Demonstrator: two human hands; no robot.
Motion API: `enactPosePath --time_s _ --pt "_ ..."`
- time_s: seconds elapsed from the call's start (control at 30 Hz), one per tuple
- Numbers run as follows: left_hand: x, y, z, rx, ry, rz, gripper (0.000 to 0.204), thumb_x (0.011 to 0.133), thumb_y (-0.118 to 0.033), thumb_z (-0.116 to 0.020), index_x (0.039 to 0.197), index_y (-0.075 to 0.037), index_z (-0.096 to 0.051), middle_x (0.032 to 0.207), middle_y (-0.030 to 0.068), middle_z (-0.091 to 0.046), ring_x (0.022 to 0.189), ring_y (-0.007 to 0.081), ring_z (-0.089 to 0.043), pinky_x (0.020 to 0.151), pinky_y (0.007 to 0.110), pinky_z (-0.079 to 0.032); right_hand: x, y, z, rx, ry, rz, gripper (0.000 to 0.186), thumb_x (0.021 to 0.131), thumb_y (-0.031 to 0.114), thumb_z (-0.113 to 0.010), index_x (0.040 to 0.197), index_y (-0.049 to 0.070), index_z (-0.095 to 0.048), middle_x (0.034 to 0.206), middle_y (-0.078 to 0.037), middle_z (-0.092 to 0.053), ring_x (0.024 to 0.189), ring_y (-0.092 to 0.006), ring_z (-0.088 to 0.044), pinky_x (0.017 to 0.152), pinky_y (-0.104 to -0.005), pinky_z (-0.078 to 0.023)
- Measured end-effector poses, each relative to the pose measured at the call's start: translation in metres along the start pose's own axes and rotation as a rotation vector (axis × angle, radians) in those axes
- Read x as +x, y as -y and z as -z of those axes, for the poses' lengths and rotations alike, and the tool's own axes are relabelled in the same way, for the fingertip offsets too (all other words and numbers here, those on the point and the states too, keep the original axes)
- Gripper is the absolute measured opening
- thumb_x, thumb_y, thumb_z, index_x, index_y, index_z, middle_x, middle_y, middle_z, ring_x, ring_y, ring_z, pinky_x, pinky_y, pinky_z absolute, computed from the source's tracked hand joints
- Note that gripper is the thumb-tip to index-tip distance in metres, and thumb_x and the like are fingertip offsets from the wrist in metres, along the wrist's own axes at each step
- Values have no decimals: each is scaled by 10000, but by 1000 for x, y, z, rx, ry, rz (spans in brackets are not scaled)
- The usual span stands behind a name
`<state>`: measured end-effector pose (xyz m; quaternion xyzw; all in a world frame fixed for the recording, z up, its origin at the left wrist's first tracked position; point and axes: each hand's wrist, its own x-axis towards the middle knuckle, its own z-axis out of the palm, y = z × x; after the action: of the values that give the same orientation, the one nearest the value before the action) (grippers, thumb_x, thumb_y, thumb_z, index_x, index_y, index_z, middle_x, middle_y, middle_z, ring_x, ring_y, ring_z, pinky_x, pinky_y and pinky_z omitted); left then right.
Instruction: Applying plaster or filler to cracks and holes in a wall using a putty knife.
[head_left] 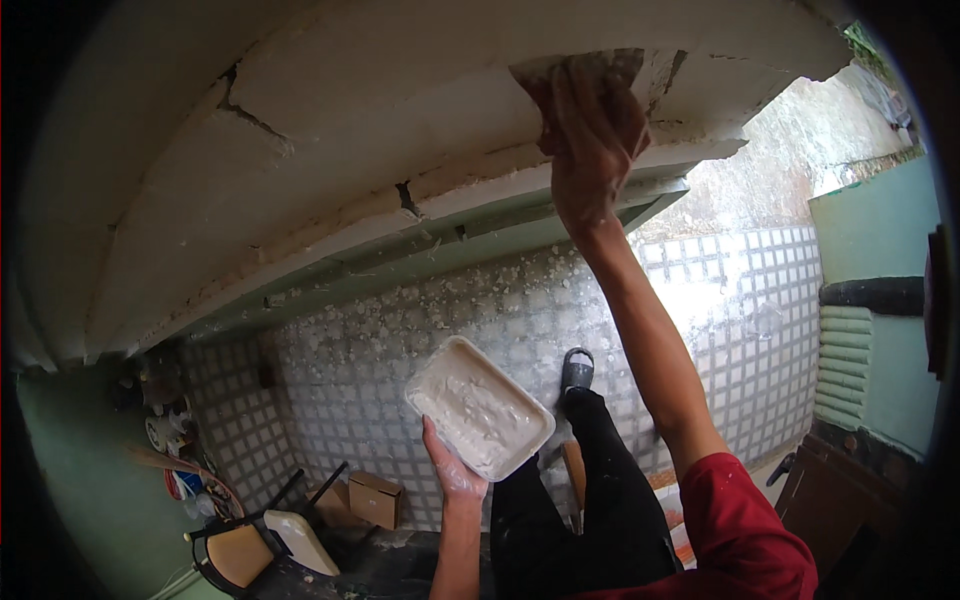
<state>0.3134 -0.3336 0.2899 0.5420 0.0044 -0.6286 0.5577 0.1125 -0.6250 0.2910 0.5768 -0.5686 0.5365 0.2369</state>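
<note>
Left hand (455,470) grips white tray (480,407) of wet plaster from beneath, fingers curled under its near edge; tray sits well below cracked ledge (400,130); right hand (590,150) raised against ledge, fingers closed on a putty knife (575,65), blade flat on ledge face; tiled floor (740,290) far below ledge.

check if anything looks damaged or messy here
Yes. The white wall surface is cracked, with a dark gap along its lower edge. Pale crumbs litter the tiled floor below. The right hand presses on the wall; the left hand holds a tray of white paste.
</note>
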Motion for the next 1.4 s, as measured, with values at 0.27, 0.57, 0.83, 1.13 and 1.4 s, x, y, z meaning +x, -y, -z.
enactPosePath --time_s 0.27,0.57,0.83,1.13,1.4 --pt "5 -3 -1 -6 11 8 701 941 -568 -414 1463 -117 -291 1451 90 -377 1304 291 -404 1061 446 -373 -54 -3 43 65 282 -109 357 771 109 -732 1127 123 -710 1188 -20 -672 1114 -214 -542 934 -341 -378" --pt "6 -3 -1 -8 23 -3 694 934 -567 -435 1463 -138 -302 1449 86 -382 1302 297 -406 1070 467 -363 -14 -5 15 27 182 -47 411 724 58 -723 1132 98 -702 1179 -18 -674 1064 -215 -538 921 -338 -384" --pt "5 -6 -6 2 11 -4 702 933 -570 -434 1467 -137 -296 1455 88 -374 1306 297 -399 1076 462 -354 -20 -10 54 103 262 -109 442 701 119 -733 1136 188 -703 1221 62 -652 1095 -194 -522 931 -336 -315" --pt "6 -2 -21 11 28 26 709 929 -575 -439 1468 -136 -295 1458 83 -372 1312 293 -395 1077 457 -354 -29 -30 35 49 300 -122 477 715 108 -720 1179 209 -679 1231 75 -644 1056 -193 -524 914 -340 -334" --pt "4 -3 -20 26 22 16 700 933 -570 -436 1465 -136 -298 1456 83 -375 1309 293 -398 1076 456 -355 -11 -26 73 343 228 -413 366 926 -31 -519 1255 90 -622 1133 -110 -685 901 -137 -631 794 -267 -515"
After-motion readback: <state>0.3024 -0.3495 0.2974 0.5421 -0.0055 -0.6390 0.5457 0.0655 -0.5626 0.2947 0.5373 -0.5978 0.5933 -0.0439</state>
